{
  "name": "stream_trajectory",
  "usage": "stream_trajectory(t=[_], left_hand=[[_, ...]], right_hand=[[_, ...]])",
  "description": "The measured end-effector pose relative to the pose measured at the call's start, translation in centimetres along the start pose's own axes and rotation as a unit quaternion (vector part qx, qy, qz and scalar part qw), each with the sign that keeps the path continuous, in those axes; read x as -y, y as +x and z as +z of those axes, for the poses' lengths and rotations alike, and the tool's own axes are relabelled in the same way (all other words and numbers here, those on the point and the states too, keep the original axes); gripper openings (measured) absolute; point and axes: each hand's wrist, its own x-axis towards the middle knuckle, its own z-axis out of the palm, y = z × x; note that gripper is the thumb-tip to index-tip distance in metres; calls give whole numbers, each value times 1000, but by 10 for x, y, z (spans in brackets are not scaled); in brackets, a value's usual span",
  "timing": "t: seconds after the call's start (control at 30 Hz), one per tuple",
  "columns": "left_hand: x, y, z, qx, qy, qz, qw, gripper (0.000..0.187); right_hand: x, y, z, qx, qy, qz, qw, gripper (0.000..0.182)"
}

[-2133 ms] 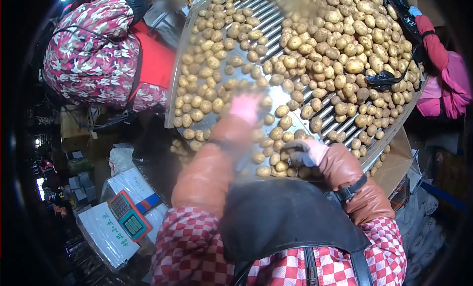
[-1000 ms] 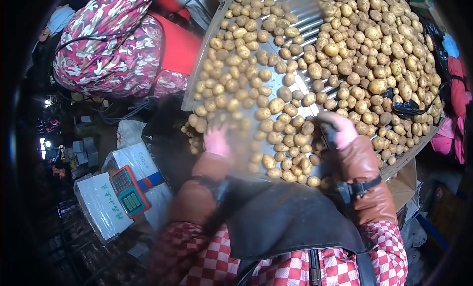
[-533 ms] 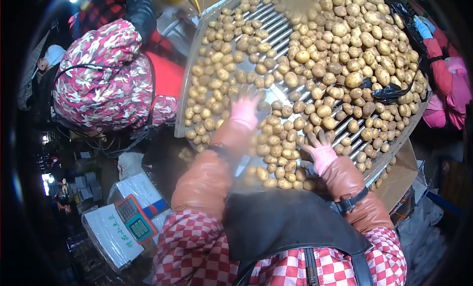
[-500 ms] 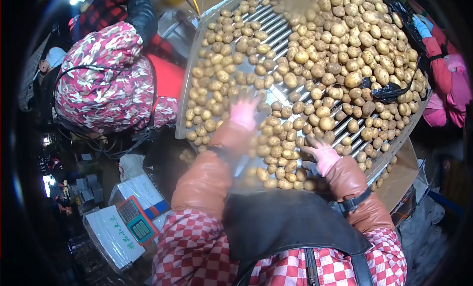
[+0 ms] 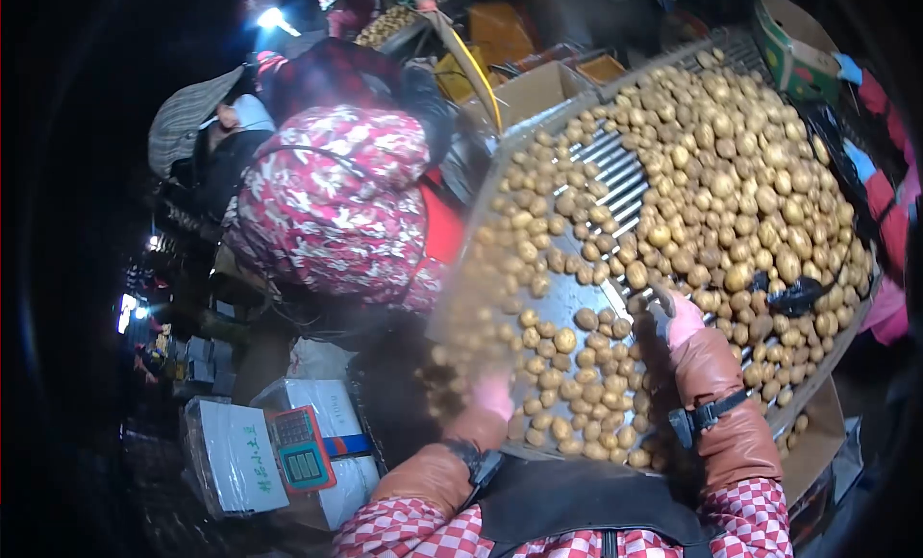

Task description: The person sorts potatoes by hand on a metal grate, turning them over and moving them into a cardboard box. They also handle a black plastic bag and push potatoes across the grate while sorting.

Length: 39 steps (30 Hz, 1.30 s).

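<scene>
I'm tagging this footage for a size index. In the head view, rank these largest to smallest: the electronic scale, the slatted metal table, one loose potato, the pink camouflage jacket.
1. Slatted metal table
2. Pink camouflage jacket
3. Electronic scale
4. Loose potato

No two look alike in size.

The pink-gloved left hand (image 5: 492, 393) is motion-blurred at the lower left edge of a grey slatted-metal counter (image 5: 582, 294); contact undetermined. The right hand (image 5: 679, 320), gloved pink and dark grey, is beside heaped round tan potatoes (image 5: 726, 198). A red-and-teal digital scale (image 5: 302, 448) rests on white plastic-wrapped boxes (image 5: 231, 457).
</scene>
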Motion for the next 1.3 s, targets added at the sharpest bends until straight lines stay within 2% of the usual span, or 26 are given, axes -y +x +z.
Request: stream_trajectory(t=[0.03, 0.1, 0.13, 0.23, 0.33, 0.43, 0.5, 0.57, 0.6, 0.63, 0.67, 0.73, 0.77, 0.8, 0.83, 0.87, 0.93, 1.0, 1.03, 1.07, 1.1, 1.13, 1.17, 1.2, 1.27, 1.3], left_hand=[[-8, -9, -16, -5, 9, 0, 1000, 73], [18, -2, 39, 32, 9, -1, 999, 77], [27, 0, 58, 53, 9, 0, 999, 80], [17, -11, 36, 62, -49, -37, 996, 87], [4, -13, 4, 99, -110, -65, 987, 91], [8, -4, 9, 96, -105, -26, 990, 92], [12, -1, 10, 91, -102, -6, 991, 92], [13, 4, 10, 120, -58, -9, 991, 86], [17, 7, 27, 107, -43, -1, 993, 79], [22, 11, 44, 93, -28, 7, 995, 72], [41, 13, 75, 79, -47, 10, 996, 68], [62, 22, 131, 87, -86, -2, 992, 61], [29, 14, 83, 129, -113, 2, 985, 63], [4, 11, 20, 150, -136, 1, 979, 65], [6, 12, 28, 107, -112, 29, 987, 66], [11, 12, 38, 64, -88, 53, 993, 67], [17, 10, 47, 12, -59, 71, 996, 67], [20, 11, 48, -6, -51, 61, 997, 64], [9, 5, 24, 1, -42, 86, 995, 62], [-14, -8, -19, 8, -32, 114, 993, 61], [-28, -6, -20, 26, -44, 156, 986, 59], [-42, -5, -20, 46, -58, 198, 978, 56], [-50, -5, -3, 46, -101, 293, 949, 54], [-58, -4, 15, 53, -141, 387, 910, 51], [-58, -18, 23, 35, -161, 537, 828, 47], [-58, -22, 24, 38, -138, 558, 817, 44]], right_hand=[[7, 13, 7, -35, 113, 7, 993, 44], [7, 48, 19, -47, 111, 19, 993, 43], [31, 52, 13, -50, -27, -4, 998, 42], [-3, 88, 58, 28, -209, 18, 977, 41], [35, 70, 67, 19, -292, -38, 955, 40], [62, 65, 60, 82, -277, -29, 957, 41], [45, 73, 74, 112, -281, -41, 952, 38], [35, 65, 73, 73, -153, -40, 985, 31], [23, 53, 68, 55, -94, -28, 994, 28], [8, 42, 59, 59, 26, 79, 995, 21], [0, 13, 33, 78, 184, 124, 972, 23], [-16, -46, -18, 69, 487, 233, 839, 26], [-23, -68, -39, 73, 301, 80, 947, 31], [-29, -90, -61, 13, 88, -57, 994, 39], [-60, -115, -70, -40, 47, -113, 992, 44], [-100, -151, -81, -69, 57, -118, 989, 49], [-156, -235, -117, -111, 85, -50, 989, 59], [-158, -295, -161, -146, 135, 165, 966, 56], [-158, -324, -183, -167, 166, 265, 935, 55], [-165, -343, -195, -176, 157, 406, 883, 53], [-172, -362, -206, -182, 158, 537, 808, 52], [-218, -390, -213, -171, -41, 505, 845, 53], [-246, -405, -210, -149, -239, 453, 846, 56], [-257, -402, -195, -251, 33, 420, 871, 52], [-192, -339, -160, -251, 130, 411, 867, 43], [-154, -308, -142, -220, 132, 405, 878, 39]])
